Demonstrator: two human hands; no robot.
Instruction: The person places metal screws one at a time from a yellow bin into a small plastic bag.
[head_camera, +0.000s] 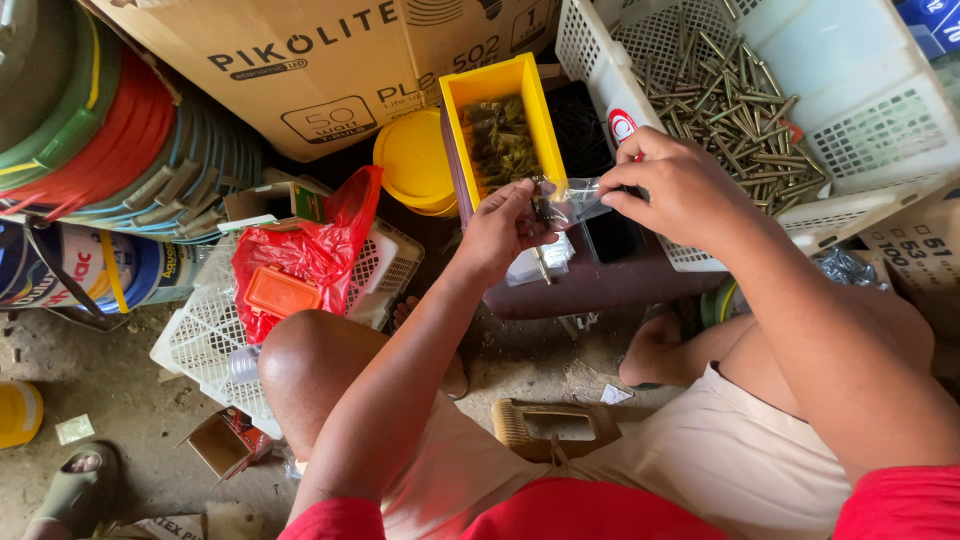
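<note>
Together pinching a small clear plastic bag (572, 200): left hand (500, 228) on its left edge, right hand (675, 190) on its right edge, fingers pressed on the film. Held just over the yellow bin (455, 140) of dark screws (500, 140). Beside, to the right, white basket (860, 70) with long screws (735, 105).

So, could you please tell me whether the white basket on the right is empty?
Not empty: the white basket holds a heap of long screws across its bottom.
</note>
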